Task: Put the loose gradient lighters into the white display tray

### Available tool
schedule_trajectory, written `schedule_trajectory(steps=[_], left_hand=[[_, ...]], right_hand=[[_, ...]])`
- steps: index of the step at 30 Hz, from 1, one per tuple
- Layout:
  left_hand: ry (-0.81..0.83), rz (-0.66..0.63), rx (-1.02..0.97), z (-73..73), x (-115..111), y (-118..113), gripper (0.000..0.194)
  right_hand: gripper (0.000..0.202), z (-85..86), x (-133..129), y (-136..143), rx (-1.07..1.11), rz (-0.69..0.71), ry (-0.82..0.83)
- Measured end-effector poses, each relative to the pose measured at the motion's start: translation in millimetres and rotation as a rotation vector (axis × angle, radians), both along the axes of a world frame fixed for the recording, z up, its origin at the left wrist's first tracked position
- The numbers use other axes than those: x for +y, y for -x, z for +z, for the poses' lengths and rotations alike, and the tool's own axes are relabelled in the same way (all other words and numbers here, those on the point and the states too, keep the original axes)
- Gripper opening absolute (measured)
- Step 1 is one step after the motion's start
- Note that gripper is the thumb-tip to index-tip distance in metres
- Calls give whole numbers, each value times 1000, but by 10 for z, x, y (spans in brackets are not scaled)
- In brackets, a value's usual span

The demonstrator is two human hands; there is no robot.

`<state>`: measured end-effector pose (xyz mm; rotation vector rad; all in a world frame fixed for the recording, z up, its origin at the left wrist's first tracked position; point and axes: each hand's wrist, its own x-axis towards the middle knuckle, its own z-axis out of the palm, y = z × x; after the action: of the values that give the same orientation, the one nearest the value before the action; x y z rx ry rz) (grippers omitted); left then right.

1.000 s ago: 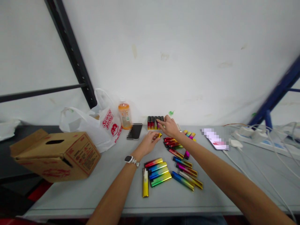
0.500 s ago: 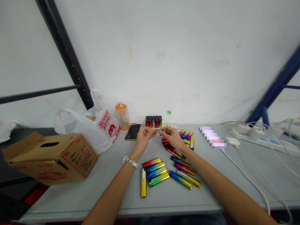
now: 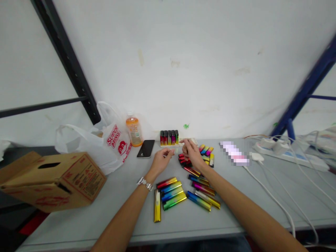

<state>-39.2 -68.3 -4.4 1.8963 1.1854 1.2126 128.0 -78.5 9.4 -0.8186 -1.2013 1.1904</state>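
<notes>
In front of the upright lighters, my left hand (image 3: 162,161) has its thumb and forefinger pinched together. A small pale, see-through piece (image 3: 176,151) shows by these fingertips; whether they grip it is unclear. My right hand (image 3: 192,153) is just right of it, above a cluster of red and black lighters (image 3: 184,160), index finger stretched left and fingers apart. Several shiny two-coloured lighters lie flat nearer me: a green and yellow one (image 3: 174,201), a white and yellow one (image 3: 157,206), a blue and yellow one (image 3: 198,201). Black-topped lighters (image 3: 169,138) stand packed in rows behind my hands.
A cardboard box (image 3: 76,182) and white plastic bag (image 3: 115,147) occupy the left side. A drink bottle (image 3: 134,131) and dark phone (image 3: 146,148) stand and lie nearer the middle. At right are a blurred-out phone (image 3: 235,153), white cables and a power strip (image 3: 294,155).
My hands, earlier together on a gold-coloured lighter, have drawn apart. That lighter no longer shows between them. The view has shifted slightly.
</notes>
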Motion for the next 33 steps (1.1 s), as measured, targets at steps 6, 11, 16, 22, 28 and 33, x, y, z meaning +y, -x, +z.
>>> schedule_trajectory(steps=[6,11,16,22,28,33], left_hand=[[-16,-31,113,-6,-45,-40,44],[-35,-29,155,8,-63,-46,42],[-81,-42,199,7,-68,-59,33],[-110,-116,249,-8,-79,-72,23],[-272,-249,405,-90,-57,-64,23],[-297,-287,581,-60,-114,-105,26]], right_hand=[[51,-35,70,-28,6,-110,216],[57,-14,50,-48,68,-84,239],[60,3,20,-64,100,24,299],[46,-15,28,-38,-22,-127,211],[43,-34,40,-61,-13,-54,57],[35,-16,185,-180,-267,-211,-241]])
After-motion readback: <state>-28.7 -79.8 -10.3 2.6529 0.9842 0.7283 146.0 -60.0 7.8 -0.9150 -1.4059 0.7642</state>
